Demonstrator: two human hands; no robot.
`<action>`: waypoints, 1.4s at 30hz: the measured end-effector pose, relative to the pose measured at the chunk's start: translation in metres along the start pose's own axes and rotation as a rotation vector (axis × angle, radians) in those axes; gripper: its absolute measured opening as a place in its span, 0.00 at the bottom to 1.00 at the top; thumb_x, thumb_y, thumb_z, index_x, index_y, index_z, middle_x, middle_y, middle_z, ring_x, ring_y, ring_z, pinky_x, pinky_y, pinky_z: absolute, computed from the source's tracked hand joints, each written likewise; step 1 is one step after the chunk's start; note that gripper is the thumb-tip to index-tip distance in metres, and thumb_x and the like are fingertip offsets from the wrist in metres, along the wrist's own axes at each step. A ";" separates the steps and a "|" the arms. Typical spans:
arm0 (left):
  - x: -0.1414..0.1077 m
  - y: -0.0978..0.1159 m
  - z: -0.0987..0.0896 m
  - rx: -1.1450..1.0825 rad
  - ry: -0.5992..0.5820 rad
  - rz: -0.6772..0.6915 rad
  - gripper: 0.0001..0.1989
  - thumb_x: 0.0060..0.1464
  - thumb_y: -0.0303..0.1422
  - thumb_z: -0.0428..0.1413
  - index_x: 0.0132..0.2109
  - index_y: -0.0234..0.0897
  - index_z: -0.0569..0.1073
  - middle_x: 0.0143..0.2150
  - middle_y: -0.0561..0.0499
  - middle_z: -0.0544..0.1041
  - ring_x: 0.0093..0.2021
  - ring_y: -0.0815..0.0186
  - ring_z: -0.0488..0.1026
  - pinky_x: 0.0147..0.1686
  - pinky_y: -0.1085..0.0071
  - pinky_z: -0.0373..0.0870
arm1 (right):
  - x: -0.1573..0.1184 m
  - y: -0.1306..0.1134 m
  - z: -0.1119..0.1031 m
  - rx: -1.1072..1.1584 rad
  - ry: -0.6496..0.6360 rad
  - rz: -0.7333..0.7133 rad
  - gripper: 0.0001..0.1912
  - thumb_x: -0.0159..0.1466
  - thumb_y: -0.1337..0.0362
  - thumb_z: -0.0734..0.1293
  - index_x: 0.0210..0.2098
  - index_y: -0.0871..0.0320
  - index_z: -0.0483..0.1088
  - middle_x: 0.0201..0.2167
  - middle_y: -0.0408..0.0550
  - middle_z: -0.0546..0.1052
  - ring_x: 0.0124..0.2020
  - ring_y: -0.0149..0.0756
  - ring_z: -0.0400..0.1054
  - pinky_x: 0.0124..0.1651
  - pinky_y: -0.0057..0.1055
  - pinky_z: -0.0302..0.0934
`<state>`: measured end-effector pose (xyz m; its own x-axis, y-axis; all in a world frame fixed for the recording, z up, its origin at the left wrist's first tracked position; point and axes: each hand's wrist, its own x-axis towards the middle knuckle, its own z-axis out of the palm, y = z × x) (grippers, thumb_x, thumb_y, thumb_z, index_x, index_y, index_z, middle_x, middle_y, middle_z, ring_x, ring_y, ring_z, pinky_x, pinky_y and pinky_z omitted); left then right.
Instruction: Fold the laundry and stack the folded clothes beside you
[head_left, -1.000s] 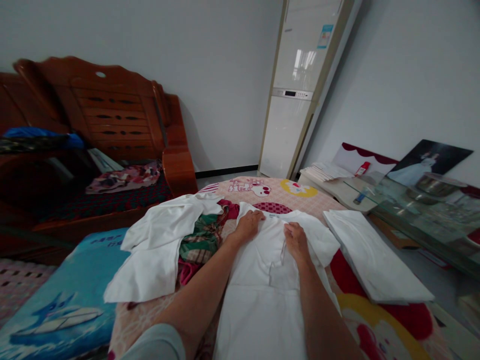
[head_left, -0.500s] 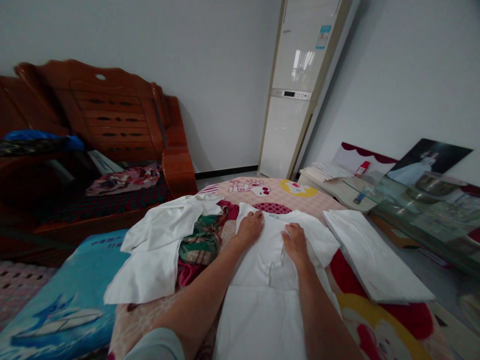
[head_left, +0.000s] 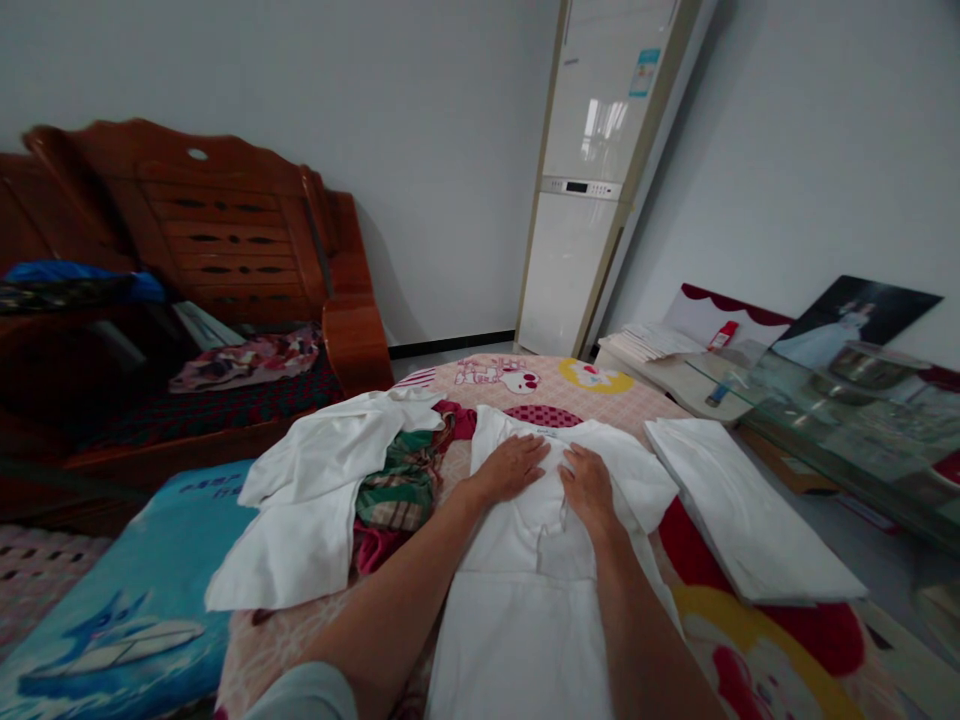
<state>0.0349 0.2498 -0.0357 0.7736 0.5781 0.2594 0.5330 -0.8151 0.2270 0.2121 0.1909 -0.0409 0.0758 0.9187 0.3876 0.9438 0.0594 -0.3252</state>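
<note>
White cotton-like fabric, a short-sleeved garment (head_left: 517,630), lies spread on the patterned cover (head_left: 540,378) directly before the person, its neckline at the far end and its near end cut off by the bottom edge of the view. Compared with half a second ago, the left hand (head_left: 513,468) has slid inward from the left side of the neckline, and its fingers, bunched before, now lie stretched out flat on the fabric, pointing right; it is open and grips nothing visible. The right hand (head_left: 589,485) has shifted only slightly, its bent fingers touching the fabric at the right of the neckline; whether they pinch it cannot be told. The gap between the hands has narrowed. The folded white cloth (head_left: 750,515) to the right and the second white garment (head_left: 304,540) to the left have stayed put.

Both forearms cover part of the garment's sides, and the small print inside its collar is too blurred to read. Green plaid cloth (head_left: 397,495) is partly hidden under the second white garment.
</note>
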 end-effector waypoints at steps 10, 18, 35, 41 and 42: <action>-0.004 0.001 -0.005 0.032 -0.066 0.012 0.29 0.64 0.47 0.44 0.66 0.39 0.58 0.67 0.40 0.59 0.67 0.53 0.55 0.64 0.52 0.49 | 0.005 -0.005 -0.058 -0.094 0.147 0.186 0.17 0.61 0.68 0.61 0.47 0.64 0.74 0.44 0.60 0.77 0.46 0.45 0.70 0.50 0.37 0.61; -0.004 0.003 -0.005 0.035 -0.068 -0.009 0.28 0.63 0.47 0.45 0.67 0.43 0.57 0.68 0.42 0.58 0.68 0.54 0.53 0.65 0.52 0.47 | -0.007 0.047 -0.135 -0.320 -0.141 0.474 0.15 0.57 0.52 0.66 0.31 0.56 0.77 0.34 0.54 0.79 0.37 0.46 0.73 0.35 0.35 0.60; -0.005 0.003 -0.008 -0.003 -0.074 0.001 0.28 0.62 0.47 0.48 0.66 0.47 0.58 0.69 0.43 0.55 0.68 0.51 0.52 0.64 0.48 0.47 | -0.005 0.047 -0.113 -0.279 -0.067 0.378 0.20 0.52 0.76 0.59 0.34 0.56 0.79 0.36 0.54 0.79 0.39 0.43 0.73 0.41 0.35 0.62; -0.002 0.008 -0.019 -0.575 0.084 -0.078 0.23 0.61 0.46 0.50 0.57 0.39 0.72 0.62 0.41 0.67 0.62 0.55 0.63 0.62 0.56 0.56 | 0.009 -0.005 -0.098 0.007 0.161 -0.192 0.19 0.53 0.78 0.59 0.28 0.54 0.78 0.55 0.46 0.72 0.56 0.43 0.62 0.60 0.42 0.55; 0.000 0.010 -0.019 -0.751 0.115 -0.122 0.24 0.61 0.48 0.49 0.55 0.37 0.73 0.59 0.40 0.71 0.59 0.56 0.67 0.58 0.58 0.61 | 0.009 -0.017 -0.091 0.060 0.160 -0.260 0.18 0.54 0.77 0.59 0.28 0.54 0.78 0.56 0.46 0.70 0.58 0.43 0.59 0.61 0.43 0.54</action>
<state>0.0338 0.2427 -0.0151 0.6619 0.6960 0.2782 0.2048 -0.5250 0.8261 0.2263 0.1629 0.0469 -0.1120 0.7969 0.5937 0.9177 0.3121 -0.2458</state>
